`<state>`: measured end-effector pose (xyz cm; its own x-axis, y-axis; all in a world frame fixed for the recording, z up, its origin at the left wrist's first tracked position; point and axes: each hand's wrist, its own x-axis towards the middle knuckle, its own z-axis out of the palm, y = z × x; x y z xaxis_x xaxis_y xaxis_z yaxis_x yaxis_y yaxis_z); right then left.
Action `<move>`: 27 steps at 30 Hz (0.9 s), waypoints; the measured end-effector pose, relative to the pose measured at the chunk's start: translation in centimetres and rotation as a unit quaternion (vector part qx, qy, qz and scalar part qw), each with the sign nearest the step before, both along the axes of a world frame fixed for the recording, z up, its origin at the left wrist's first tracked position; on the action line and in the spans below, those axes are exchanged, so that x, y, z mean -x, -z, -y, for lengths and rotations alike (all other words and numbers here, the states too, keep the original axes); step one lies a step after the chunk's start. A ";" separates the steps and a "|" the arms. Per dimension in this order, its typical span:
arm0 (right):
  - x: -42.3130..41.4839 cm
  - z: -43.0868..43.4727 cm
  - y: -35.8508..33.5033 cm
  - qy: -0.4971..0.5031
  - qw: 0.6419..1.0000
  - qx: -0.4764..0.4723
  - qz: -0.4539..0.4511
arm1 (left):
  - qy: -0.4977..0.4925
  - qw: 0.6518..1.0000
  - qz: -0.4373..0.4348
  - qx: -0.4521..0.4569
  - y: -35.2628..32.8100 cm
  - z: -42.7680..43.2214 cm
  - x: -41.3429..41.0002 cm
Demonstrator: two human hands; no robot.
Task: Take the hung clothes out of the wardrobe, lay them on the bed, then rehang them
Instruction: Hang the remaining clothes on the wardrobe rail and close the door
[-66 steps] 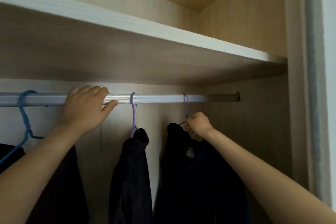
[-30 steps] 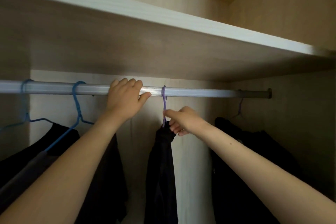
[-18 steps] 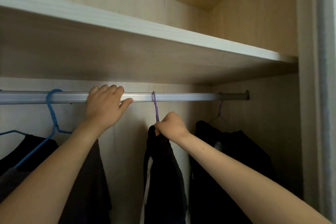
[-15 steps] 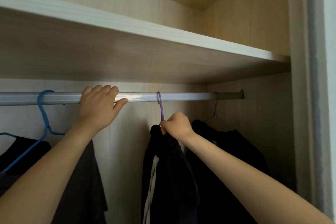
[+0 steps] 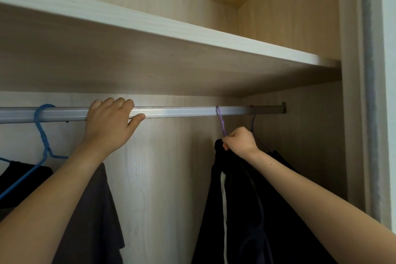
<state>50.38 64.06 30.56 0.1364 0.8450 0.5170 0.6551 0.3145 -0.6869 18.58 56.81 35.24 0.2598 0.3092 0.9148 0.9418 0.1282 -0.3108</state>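
Left of centre, gripping rail (image 5: 182,111) with left hand (image 5: 109,126); right of centre, pinching purple hanger (image 5: 221,122) with right hand (image 5: 240,142) atop black garment (image 5: 235,210).

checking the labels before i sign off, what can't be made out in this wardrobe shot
Head view only.
- the purple hanger: below its hook, covered by the right hand gripping it and the black garment
- the rightmost hanger: thin, in shadow; its clothes sit behind the right forearm
- the blue hanger: its clothes cut by the left edge, covered by the left forearm
- all hems: below the bottom edge
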 end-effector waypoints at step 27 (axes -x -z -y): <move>4.6 0.4 0.3 -0.079 0.996 0.001 -0.047 | -0.007 1.000 -0.001 -0.007 0.0 0.1 0.0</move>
<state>45.77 63.69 30.27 0.0493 0.8610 0.5063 0.5294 0.4073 -0.7442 18.62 56.69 35.28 0.2565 0.3008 0.9186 0.9395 0.1457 -0.3100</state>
